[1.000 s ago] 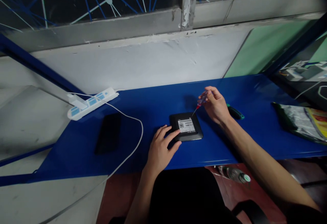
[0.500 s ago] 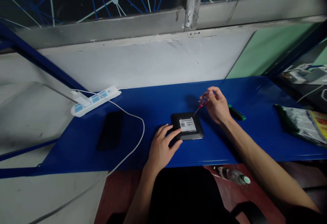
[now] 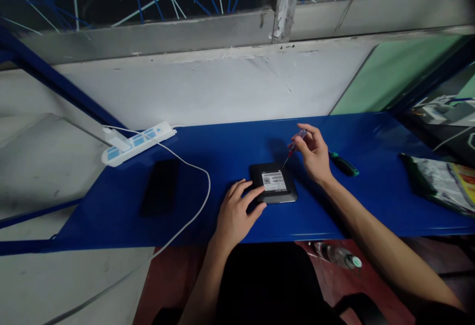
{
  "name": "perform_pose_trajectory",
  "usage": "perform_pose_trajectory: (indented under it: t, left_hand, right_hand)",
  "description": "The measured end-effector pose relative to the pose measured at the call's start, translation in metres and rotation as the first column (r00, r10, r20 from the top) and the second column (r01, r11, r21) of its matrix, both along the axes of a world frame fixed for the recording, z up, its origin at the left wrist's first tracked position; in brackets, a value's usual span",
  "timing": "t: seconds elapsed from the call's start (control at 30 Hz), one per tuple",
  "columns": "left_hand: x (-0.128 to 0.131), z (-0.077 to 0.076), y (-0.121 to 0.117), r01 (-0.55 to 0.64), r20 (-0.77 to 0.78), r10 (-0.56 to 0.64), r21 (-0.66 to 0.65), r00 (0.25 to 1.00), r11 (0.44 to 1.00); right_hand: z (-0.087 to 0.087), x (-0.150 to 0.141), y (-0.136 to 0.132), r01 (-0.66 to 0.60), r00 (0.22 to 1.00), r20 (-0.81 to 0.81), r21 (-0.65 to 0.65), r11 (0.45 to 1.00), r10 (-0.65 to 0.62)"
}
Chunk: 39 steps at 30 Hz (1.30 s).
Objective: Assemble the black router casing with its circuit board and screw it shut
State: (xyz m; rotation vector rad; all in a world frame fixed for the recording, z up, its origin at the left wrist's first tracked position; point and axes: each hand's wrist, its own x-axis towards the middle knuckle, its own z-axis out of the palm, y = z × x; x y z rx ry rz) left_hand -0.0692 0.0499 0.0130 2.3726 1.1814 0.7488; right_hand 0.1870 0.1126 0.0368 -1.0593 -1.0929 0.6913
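Note:
A flat black device (image 3: 272, 198) with a white printed label (image 3: 274, 181) lies on the blue table. My left hand (image 3: 237, 208) rests against its left side, fingers spread, fingertips touching the casing and the label's edge. In my right hand (image 3: 314, 154) is a small screwdriver (image 3: 297, 142) with a clear and red handle, pinched between the fingers. Its thin shaft slants down to the device's upper right corner, where the tip meets the casing. Behind my right wrist lies a second screwdriver (image 3: 344, 164) with a green and black handle.
A white power strip (image 3: 139, 143) with a plugged-in adapter stands at the back left, its white cable (image 3: 204, 201) curving across the blue table (image 3: 222, 147). A dark phone-like slab (image 3: 160, 186) lies left. A plastic package (image 3: 438, 181) sits right; a bottle (image 3: 339, 255) is below.
My right fingers have shifted around the screwdriver's handle, showing more of it, while its tip stays at the same corner. My left hand stays on the device. The view has shifted slightly.

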Motion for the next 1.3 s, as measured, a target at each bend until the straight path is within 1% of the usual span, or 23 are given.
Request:
perform_pose_trajectory:
  t: [0.1,0.2,0.3,0.37,0.47,0.53,0.6,0.7,0.83,0.93,1.0,1.1,1.17,1.3]
  left_hand:
    - [0.000,0.000,-0.001,-0.009,0.001,0.009,0.004,1.000,1.000]
    - [0.000,0.001,-0.001,-0.022,-0.010,0.022,0.010,1.000,1.000]
    - [0.002,0.002,0.000,-0.032,-0.022,0.033,0.017,0.999,0.999]
    - [0.003,0.002,0.000,-0.039,-0.021,0.039,0.018,0.999,0.999]
    - [0.005,0.002,0.001,-0.055,-0.016,0.055,0.029,0.998,0.998]
    - [0.005,0.002,0.002,-0.064,-0.018,0.065,0.041,0.998,0.997]
    - [0.006,0.002,0.003,-0.068,-0.018,0.069,0.051,0.997,0.996]
    - [0.007,0.002,0.004,-0.069,-0.021,0.070,0.059,0.997,0.996]
    - [0.008,0.002,0.003,-0.073,-0.040,0.076,0.065,0.996,0.995]
    - [0.008,0.002,0.003,-0.076,-0.054,0.080,0.071,0.995,0.995]
    - [0.008,0.001,0.003,-0.078,-0.061,0.083,0.080,0.995,0.994]
    - [0.009,0.000,0.004,-0.075,-0.069,0.081,0.087,0.994,0.993]
    - [0.008,-0.001,0.004,-0.072,-0.071,0.078,0.090,0.994,0.993]
    - [0.006,-0.001,0.003,-0.062,-0.049,0.067,0.083,0.997,0.995]
  right_hand:
    - [0.000,-0.002,0.000,0.074,0.995,0.059,0.027,0.997,-0.076]
    - [0.002,0.000,0.000,0.125,0.991,0.047,0.051,0.991,-0.127]
    - [0.005,0.003,-0.001,0.136,0.990,0.031,0.062,0.989,-0.138]
    - [0.006,0.003,-0.002,0.117,0.991,0.058,0.070,0.991,-0.121]
    - [0.006,0.000,-0.005,0.031,0.991,0.130,0.067,0.997,-0.039]
    - [0.005,-0.003,-0.009,-0.039,0.981,0.189,0.038,0.999,0.032]
    - [0.003,-0.005,-0.012,-0.080,0.967,0.243,0.005,0.997,0.076]
    - [0.001,-0.006,-0.017,-0.090,0.953,0.291,-0.009,0.996,0.089]
    - [-0.001,-0.004,-0.021,-0.083,0.952,0.297,0.006,0.996,0.078]
    - [0.000,-0.005,-0.025,-0.078,0.963,0.259,0.017,0.997,0.071]
    - [0.000,-0.006,-0.028,-0.079,0.977,0.201,0.027,0.997,0.072]
    - [-0.001,-0.007,-0.032,-0.038,0.998,0.049,0.045,0.998,0.036]
    - [-0.004,-0.006,-0.033,-0.019,0.998,-0.057,0.038,0.999,0.021]
    - [-0.011,-0.005,-0.031,-0.049,0.981,-0.189,-0.001,0.999,0.047]
